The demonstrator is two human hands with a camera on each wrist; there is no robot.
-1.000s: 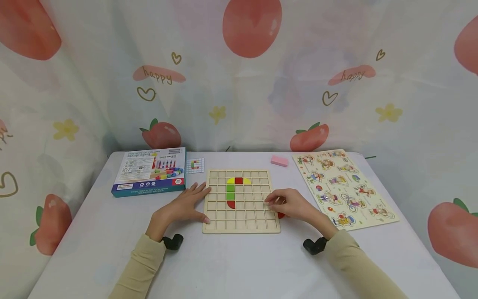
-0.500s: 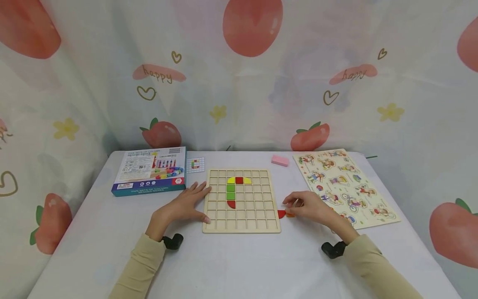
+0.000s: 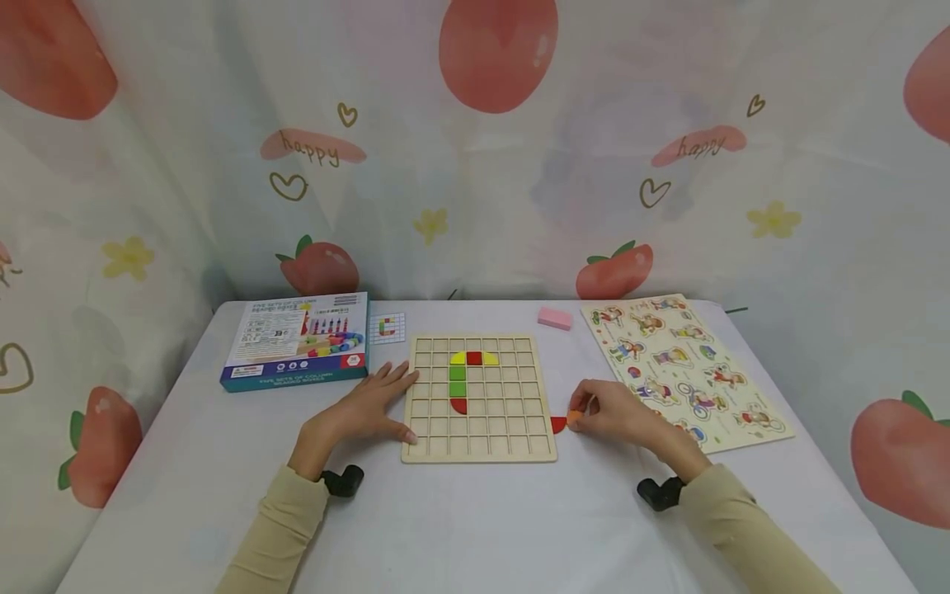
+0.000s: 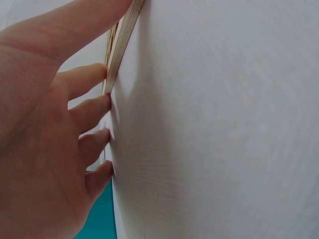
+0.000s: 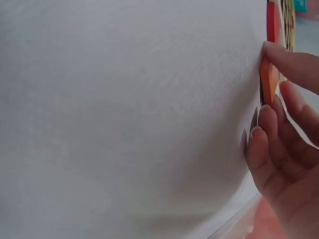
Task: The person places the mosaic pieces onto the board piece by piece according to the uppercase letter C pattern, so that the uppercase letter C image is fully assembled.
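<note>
A wooden grid board (image 3: 512, 421) lies mid-table, with yellow, red and green tiles (image 3: 458, 381) set in some of its squares. At its left edge rests my left hand (image 3: 359, 408), fingers spread and the thumb on the lower left corner. In the left wrist view, the fingertips of that hand (image 4: 55, 114) line up along the board's side (image 4: 122, 50). Right of the board, my right hand (image 3: 616, 412) pinches an orange tile (image 3: 574, 418) between thumb and fingers. Beside that tile, a red rounded tile (image 3: 558, 425) lies against the board's right edge.
A boxed bead set (image 3: 297, 342) stands back left, with a small pattern card (image 3: 388, 328) next to it. Behind the board to the right is a pink block (image 3: 555, 318). A picture puzzle board (image 3: 683, 371) lies at the right, close to my right forearm.
My right hand has moved right, from over the board's right edge to the orange tile, and now pinches it. The left hand has stayed in place at the board.
</note>
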